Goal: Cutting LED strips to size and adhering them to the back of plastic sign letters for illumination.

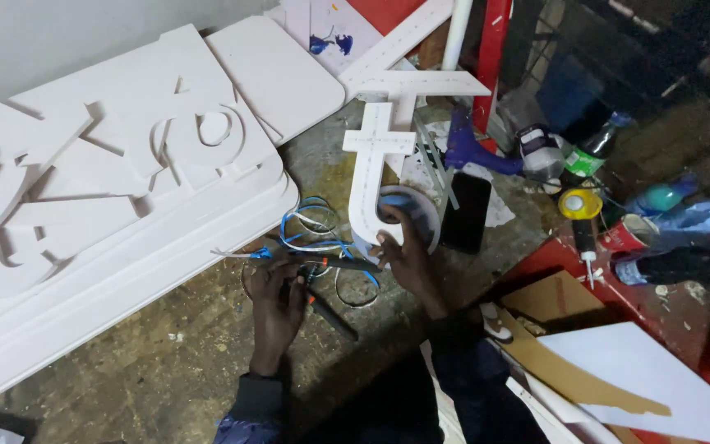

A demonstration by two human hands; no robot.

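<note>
At the lower end of the white letter piece (374,164), the fingers of the right hand (404,256) were closed on a reel of blue-and-white wire (411,215). Left of the letter's foot, the left hand (277,298) was closed around a dark tool with orange grips (322,275), at a wire end. Loose wire loops (315,226) lay just beside the letter. The wire looked light and soft, easy to kink, so I judge it best held near its free end. The letter seemed light but stiff. Right of it lay a black phone (466,212), then a purple glue gun (474,148), a yellow tape roll (579,203) and a green-labelled dark bottle (595,148). Far left, big white cut-out letters (108,164) were stacked.
</note>
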